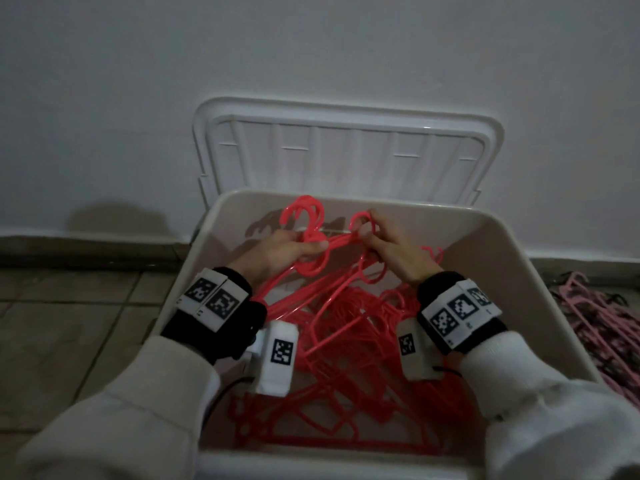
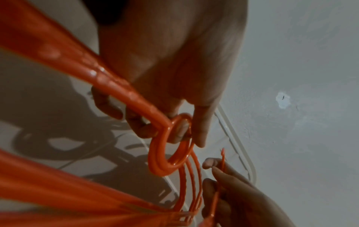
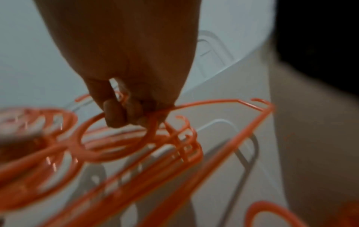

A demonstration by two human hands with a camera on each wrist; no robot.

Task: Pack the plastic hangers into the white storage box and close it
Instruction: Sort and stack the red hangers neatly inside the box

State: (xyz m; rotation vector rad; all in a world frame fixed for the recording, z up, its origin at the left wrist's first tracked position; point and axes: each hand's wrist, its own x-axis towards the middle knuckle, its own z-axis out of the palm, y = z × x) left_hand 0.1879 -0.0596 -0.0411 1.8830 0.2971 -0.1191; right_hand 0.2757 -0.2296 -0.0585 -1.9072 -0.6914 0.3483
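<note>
A white storage box point(image 1: 540, 271) stands on the floor with its lid point(image 1: 346, 150) swung up against the wall. Several red plastic hangers point(image 1: 346, 341) lie tangled inside it. My left hand point(image 1: 287, 251) grips the hook ends of a bunch of red hangers point(image 2: 167, 153) above the box's far end. My right hand point(image 1: 384, 244) pinches the hook of another red hanger point(image 1: 360, 220) beside it. In the right wrist view the fingers point(image 3: 116, 113) curl round that hook point(image 3: 116, 142).
A pile of pink hangers point(image 1: 595, 327) lies on the floor right of the box. A white wall point(image 1: 311, 46) rises right behind the lid. Tiled floor point(image 1: 76, 323) stretches to the left.
</note>
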